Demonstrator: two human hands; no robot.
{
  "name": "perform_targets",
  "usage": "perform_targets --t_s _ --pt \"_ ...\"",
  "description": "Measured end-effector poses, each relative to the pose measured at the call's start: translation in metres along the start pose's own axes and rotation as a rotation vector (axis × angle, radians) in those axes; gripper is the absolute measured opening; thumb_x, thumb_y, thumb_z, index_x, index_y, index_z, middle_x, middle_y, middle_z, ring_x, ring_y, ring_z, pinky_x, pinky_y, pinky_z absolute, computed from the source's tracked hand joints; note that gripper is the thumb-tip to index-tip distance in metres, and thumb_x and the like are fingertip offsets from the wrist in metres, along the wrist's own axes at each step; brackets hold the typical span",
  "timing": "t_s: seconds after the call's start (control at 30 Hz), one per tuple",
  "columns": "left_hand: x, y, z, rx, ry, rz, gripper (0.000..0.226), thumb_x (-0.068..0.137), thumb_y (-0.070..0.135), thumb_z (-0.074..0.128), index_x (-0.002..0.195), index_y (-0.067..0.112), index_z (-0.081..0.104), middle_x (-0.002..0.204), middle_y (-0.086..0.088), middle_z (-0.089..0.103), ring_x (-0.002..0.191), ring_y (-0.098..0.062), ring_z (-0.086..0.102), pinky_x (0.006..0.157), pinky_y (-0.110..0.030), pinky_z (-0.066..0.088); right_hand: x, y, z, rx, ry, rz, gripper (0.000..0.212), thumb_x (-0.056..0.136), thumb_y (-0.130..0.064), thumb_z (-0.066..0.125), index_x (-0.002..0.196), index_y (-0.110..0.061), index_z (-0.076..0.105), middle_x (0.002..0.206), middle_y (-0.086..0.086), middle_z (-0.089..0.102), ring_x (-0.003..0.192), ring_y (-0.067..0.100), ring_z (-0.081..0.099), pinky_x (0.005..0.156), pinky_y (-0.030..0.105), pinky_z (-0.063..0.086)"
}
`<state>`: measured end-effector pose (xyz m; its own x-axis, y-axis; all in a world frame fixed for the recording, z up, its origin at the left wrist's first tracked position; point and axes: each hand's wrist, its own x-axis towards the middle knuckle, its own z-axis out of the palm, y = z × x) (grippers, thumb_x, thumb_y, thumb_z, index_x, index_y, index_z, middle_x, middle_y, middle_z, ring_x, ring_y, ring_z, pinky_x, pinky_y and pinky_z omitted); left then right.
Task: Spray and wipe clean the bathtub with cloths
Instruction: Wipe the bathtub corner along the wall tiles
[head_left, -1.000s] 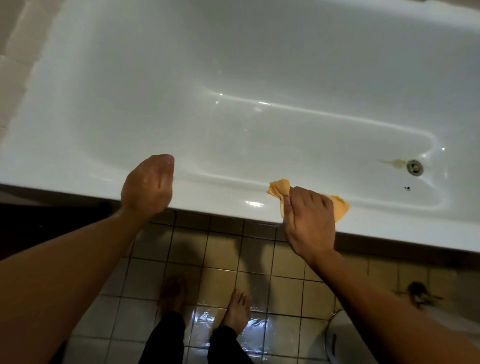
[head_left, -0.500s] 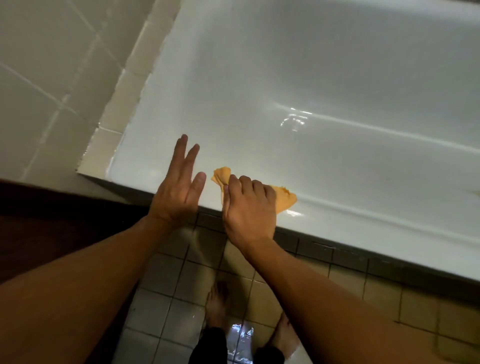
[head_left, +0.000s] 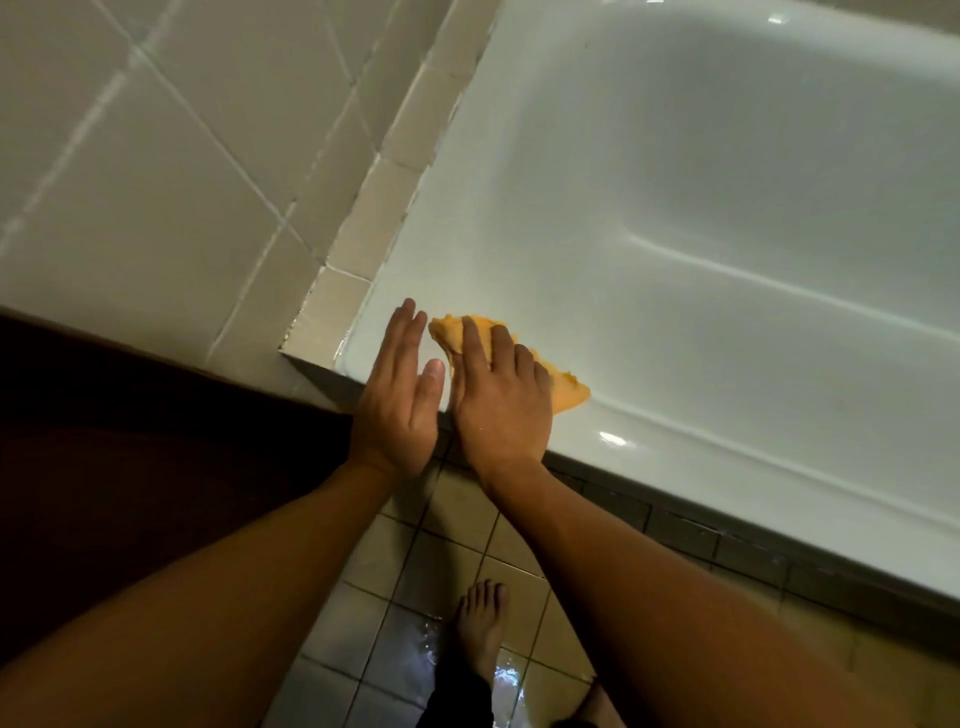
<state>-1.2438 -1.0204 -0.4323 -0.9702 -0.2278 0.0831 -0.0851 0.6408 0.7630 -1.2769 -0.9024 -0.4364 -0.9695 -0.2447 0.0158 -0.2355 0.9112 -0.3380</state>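
Obs: orange cloth (head_left: 570, 393) lies on near rim of white bathtub (head_left: 654, 460), close to its L end corner by the tiled ledge (head_left: 363, 234).
R hand (head_left: 500, 408) presses cloth flat onto rim, fingers laid over it and only slightly bent; thumb hidden.
L hand (head_left: 399, 397) open, fingers straight and together, touching or just beside R hand at the rim edge; holds nothing.
Bare foot (head_left: 480, 621) on wet floor tiles (head_left: 358, 629) below.
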Motion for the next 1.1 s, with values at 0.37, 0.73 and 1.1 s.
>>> perform_targets --t_s 0.37,0.73,1.1 --pt "-0.021 0.039 -0.002 -0.196 0.052 -0.314 0.059 0.103 0.049 0.03 0.151 0.018 0.043 0.156 0.0 0.044 0.142 -0.007 0.039 0.101 0.002 0.028 -0.044 0.078 -0.022 -0.097 0.141 -0.168 0.043 0.089 -0.015 0.073 0.131 -0.011 0.062 0.127 0.016 0.062 0.102 0.035 0.059 0.083 0.048 0.046" --pt "-0.03 0.078 0.038 0.131 -0.179 -0.212 0.054 0.106 0.047 0.032 0.156 0.025 0.035 0.166 0.007 0.025 0.153 -0.01 0.018 0.12 -0.028 0.021 -0.082 0.149 -0.054 -0.168 0.198 0.005 0.029 0.101 -0.034 0.051 0.116 -0.012 0.063 0.117 0.016 0.061 0.104 0.035 0.051 0.082 0.046 0.041" --pt "-0.037 0.048 0.013 0.228 0.0 -0.303 0.052 0.109 0.025 0.037 0.159 0.014 0.027 0.167 -0.002 0.024 0.155 -0.018 0.017 0.123 -0.038 0.026 -0.062 0.065 -0.027 0.034 0.014 -0.026 0.053 0.099 -0.019 0.057 0.15 -0.018 0.045 0.158 0.008 0.043 0.148 0.03 0.035 0.12 0.044 0.015"
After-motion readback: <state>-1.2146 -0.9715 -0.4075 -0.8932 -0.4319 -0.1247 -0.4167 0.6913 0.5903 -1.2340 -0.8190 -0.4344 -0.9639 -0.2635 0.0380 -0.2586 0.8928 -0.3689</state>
